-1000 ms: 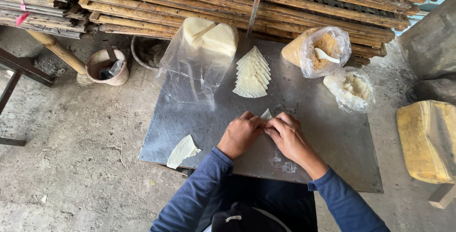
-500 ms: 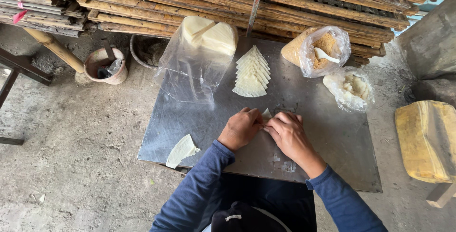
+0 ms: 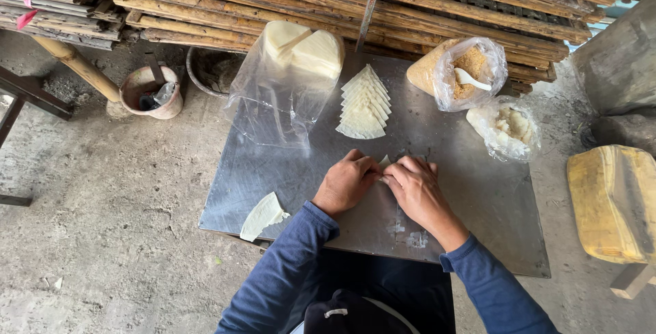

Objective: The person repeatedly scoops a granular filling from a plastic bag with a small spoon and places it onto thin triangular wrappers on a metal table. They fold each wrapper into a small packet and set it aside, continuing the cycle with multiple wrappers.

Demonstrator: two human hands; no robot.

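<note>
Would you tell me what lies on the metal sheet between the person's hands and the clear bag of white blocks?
In the head view, a fanned row of pale folded triangles lies between the hands and the clear bag, slightly to the right; otherwise bare metal sheet.

Left of hands: bare metal table (image 3: 273, 170), only one pale wrapper (image 3: 263, 215) near the edge.
Ahead: fan of wrappers (image 3: 364, 105) and a clear bag (image 3: 287, 81) block the way.
Right: open room, then two bags, brown filling (image 3: 465, 67) and white filling (image 3: 509, 129).
Middle: both hands (image 3: 348, 182) (image 3: 413, 187) close together.
</note>
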